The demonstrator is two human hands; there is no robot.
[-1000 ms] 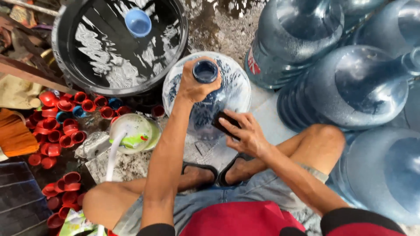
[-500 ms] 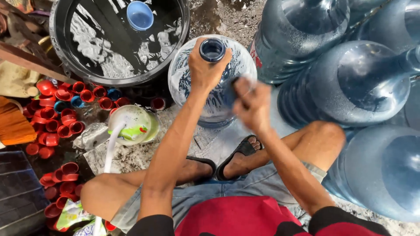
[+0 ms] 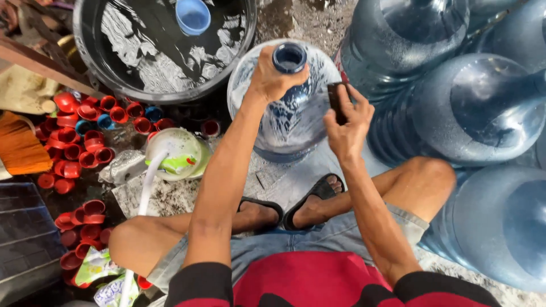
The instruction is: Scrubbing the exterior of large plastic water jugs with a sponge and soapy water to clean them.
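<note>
The large water jug stands upright on the ground just beyond the person's sandalled feet, soapy inside. The left hand is clamped around its open neck, steadying it. The right hand is closed on a small dark scrubber against the jug's shoulder. Judging by this, scrubbing the outside is under way; next calls for turning the jug. Behind it sits a black water tub, red caps to its left.

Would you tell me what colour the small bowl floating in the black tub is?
Light blue; the bowl shows clearly in the head view, floating in the black tub.
</note>
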